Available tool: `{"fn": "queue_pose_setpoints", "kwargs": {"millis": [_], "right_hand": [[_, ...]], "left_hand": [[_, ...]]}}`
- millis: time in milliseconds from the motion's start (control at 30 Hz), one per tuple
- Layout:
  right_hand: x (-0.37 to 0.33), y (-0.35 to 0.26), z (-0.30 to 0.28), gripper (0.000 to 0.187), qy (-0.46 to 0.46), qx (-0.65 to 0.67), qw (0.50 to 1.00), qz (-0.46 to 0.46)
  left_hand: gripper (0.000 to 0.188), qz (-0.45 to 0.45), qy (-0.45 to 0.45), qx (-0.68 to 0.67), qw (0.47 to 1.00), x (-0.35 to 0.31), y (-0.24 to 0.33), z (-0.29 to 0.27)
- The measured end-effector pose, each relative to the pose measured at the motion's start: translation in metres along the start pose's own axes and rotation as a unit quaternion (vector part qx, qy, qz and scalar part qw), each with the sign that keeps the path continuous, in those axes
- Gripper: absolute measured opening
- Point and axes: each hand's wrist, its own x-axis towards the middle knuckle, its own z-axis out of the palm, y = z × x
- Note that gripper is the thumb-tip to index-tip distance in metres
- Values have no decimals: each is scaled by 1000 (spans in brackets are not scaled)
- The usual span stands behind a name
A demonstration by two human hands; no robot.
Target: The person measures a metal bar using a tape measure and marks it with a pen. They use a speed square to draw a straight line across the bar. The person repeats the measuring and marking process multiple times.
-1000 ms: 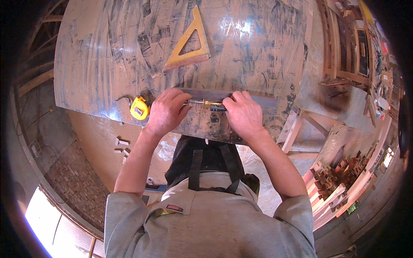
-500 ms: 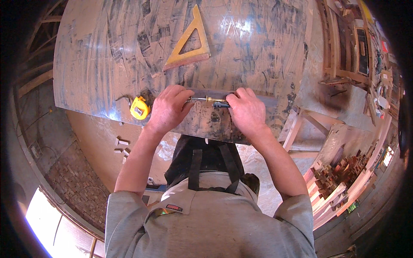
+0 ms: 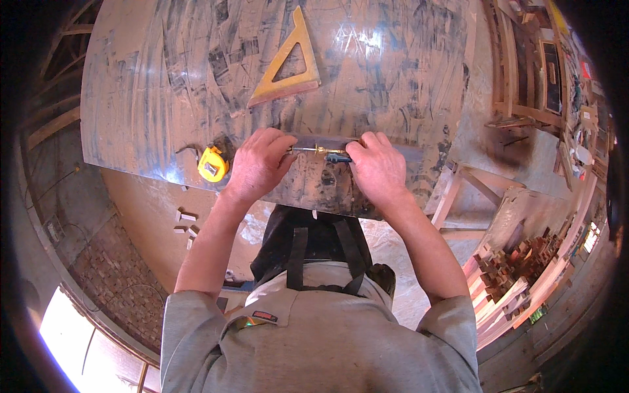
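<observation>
My left hand (image 3: 260, 164) and my right hand (image 3: 377, 164) are close to the table's near edge, fingers curled inward. Between them runs a thin metal rod tool (image 3: 319, 150) with a brass-coloured middle part. The left fingers pinch one end of it, and the right fingers close on the other. A dark blue, narrow piece (image 3: 338, 158) juts out from under my right fingertips; whether it belongs to the rod tool I cannot tell. Behind the fingers a flat grey strip (image 3: 410, 154) lies on the tabletop, partly covered by both hands.
The large dusty tabletop (image 3: 183, 85) bears a yellow triangular square (image 3: 288, 69) beyond my hands. Left of my left hand sits a yellow tape measure (image 3: 213, 164). Small wood offcuts (image 3: 187, 215) lie on the floor at left. Stacked wood pieces (image 3: 524, 268) stand at right.
Both hands keep almost the same place and grip. The rod tool and the dark blue piece have shifted very slightly.
</observation>
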Motion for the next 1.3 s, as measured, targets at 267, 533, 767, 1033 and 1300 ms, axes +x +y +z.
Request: {"fn": "queue_pose_setpoints", "kwargs": {"millis": [267, 533, 767, 1033, 1300], "right_hand": [[0, 0, 1, 6, 8, -1, 1000, -1], [1, 0, -1, 7, 0, -2, 1000, -2], [2, 0, -2, 8, -15, 2, 1000, 3], [1, 1, -2, 10, -18, 7, 1000, 7], [2, 1, 0, 10, -7, 5, 1000, -3]], "left_hand": [[31, -9, -1, 6, 1000, -1, 1, 1], [30, -8, -2, 2, 1000, -1, 0, 1], [30, -9, -4, 0, 1000, -1, 2, -1], [31, -11, -6, 3, 1000, -1, 2, 0], [31, -8, -8, 7, 1000, 0, 0, -2]]}}
